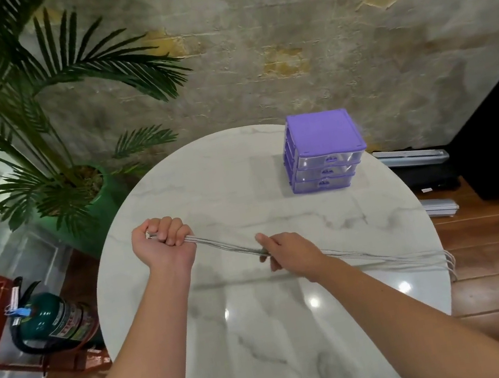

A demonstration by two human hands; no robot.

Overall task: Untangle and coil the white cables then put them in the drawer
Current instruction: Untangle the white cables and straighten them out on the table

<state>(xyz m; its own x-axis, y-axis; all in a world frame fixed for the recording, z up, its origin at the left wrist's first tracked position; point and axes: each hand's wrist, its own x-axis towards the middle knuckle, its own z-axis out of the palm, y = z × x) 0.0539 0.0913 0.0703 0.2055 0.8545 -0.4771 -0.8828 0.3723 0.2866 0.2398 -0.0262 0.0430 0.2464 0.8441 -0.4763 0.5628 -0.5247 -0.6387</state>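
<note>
Round white marble-pattern table [267, 335]: carries all items. Left hand [162, 240]: fingers curled in a fist round one end of the thin white cables [224, 243]. Right hand [286, 254]: fingers pinching the same bundle mid-length. Cables: several strands, stretched between the hands, trailing right over the table edge in loops. Judged light, limp, slippery; best gripped at the gathered ends. Purple three-drawer plastic organiser [323, 151]: far right, drawers closed.
</note>
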